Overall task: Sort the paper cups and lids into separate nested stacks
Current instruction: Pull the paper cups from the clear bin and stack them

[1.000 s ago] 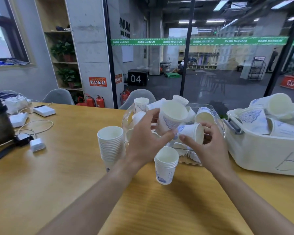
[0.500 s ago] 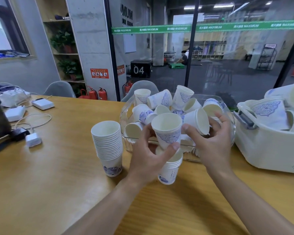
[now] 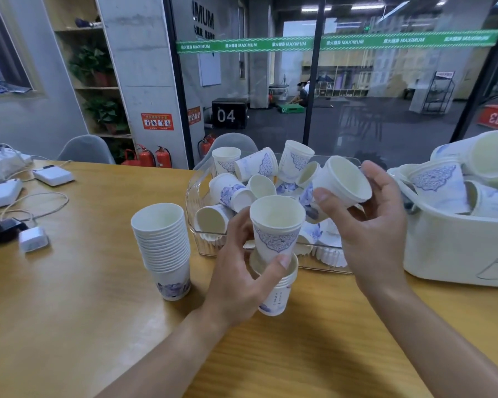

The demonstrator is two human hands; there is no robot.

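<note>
My left hand (image 3: 236, 280) grips a white paper cup with a blue pattern (image 3: 276, 228), its base partly inside the top of a short nested stack (image 3: 275, 294) on the table. My right hand (image 3: 377, 234) holds another white cup (image 3: 342, 182) tilted on its side above the clear bin (image 3: 196, 202). That bin is full of loose patterned cups (image 3: 256, 168), with white fluted lids (image 3: 329, 254) at its bottom. A taller nested cup stack (image 3: 163, 245) stands to the left.
A white tub (image 3: 449, 254) with more loose cups sits at the right. White chargers (image 3: 52, 175), a small adapter (image 3: 33, 239) and cables lie at the table's left. Grey chairs (image 3: 85, 149) stand behind the wooden table, with a glass wall beyond.
My left hand has lowered its cup onto the short stack. My right hand has lifted its cup up and to the right, away from the bin.
</note>
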